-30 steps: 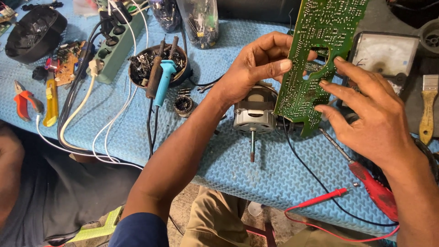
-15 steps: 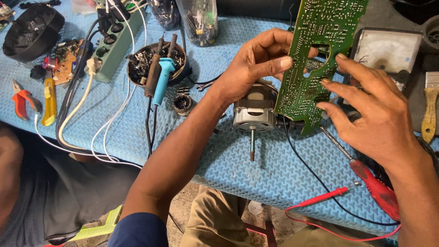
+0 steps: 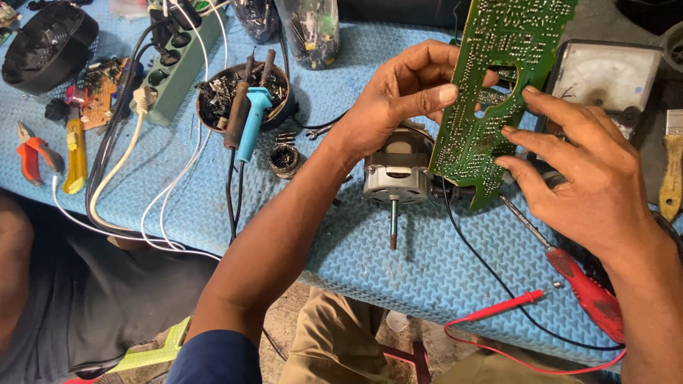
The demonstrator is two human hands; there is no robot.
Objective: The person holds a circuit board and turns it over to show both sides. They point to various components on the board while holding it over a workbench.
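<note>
A long green circuit board [image 3: 491, 92] stands on end over the blue mat, solder side toward me. My left hand [image 3: 402, 96] grips its left edge between thumb and fingers. My right hand [image 3: 580, 167] holds the right edge, fingertips pressed on the solder side. Just below the board lies a small electric motor [image 3: 395, 174] with its metal shaft pointing toward me. A black wire [image 3: 477, 249] runs from the board's lower end across the mat.
A red-handled screwdriver [image 3: 580, 284] and red test probe [image 3: 501, 307] lie near the front edge. An analogue meter [image 3: 605, 78] sits behind the board. Soldering irons [image 3: 249, 117] rest in a bowl; a green power strip [image 3: 178, 64], pliers [image 3: 32, 153] and a brush [image 3: 672, 171] lie around.
The board and both hands have shifted slightly upward and to the right in view. The grip on the board is the same.
</note>
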